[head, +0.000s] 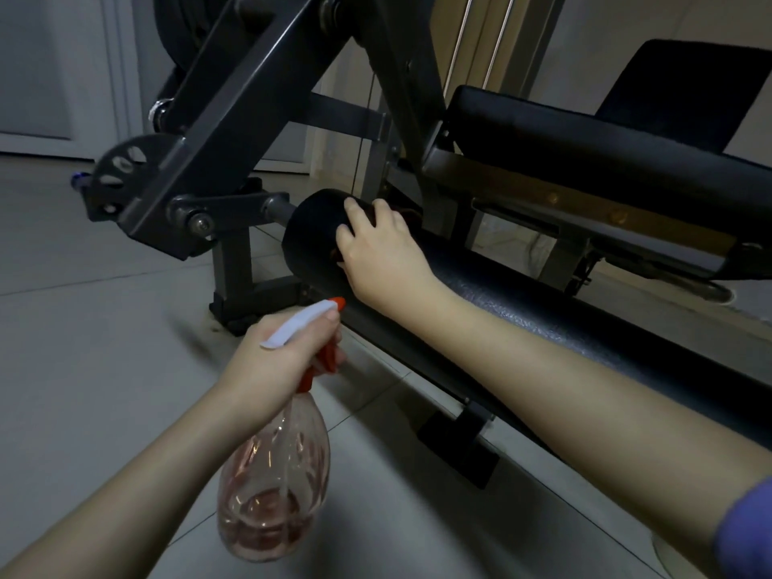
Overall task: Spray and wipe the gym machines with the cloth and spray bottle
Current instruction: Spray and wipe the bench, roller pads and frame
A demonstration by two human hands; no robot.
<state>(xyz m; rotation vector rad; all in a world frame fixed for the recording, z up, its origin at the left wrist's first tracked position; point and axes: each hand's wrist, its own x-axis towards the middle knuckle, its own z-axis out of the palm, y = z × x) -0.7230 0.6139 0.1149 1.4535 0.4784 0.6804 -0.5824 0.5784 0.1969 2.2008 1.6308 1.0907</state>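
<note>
Left hand (pixel 275 361): wrapped round the neck of the spray bottle (pixel 278 486), finger on the red trigger.
Spray bottle: clear, a little liquid at the bottom, held above the tiled floor (pixel 83 328), nozzle pointing at the roller pad (pixel 313 231).
Right hand (pixel 380 252): fingers bent over the roller pad's end; gripping or only pressing, cannot tell.
Cloth: cannot be made out under the hand.
Gym machine (pixel 217 119): grey frame, black seat pad (pixel 585 156) behind the roller pad.

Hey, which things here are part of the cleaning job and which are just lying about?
In use: spray bottle in left hand; roller pad under right hand; cloth not clearly visible.
Just there: floor tiles, wall.
</note>
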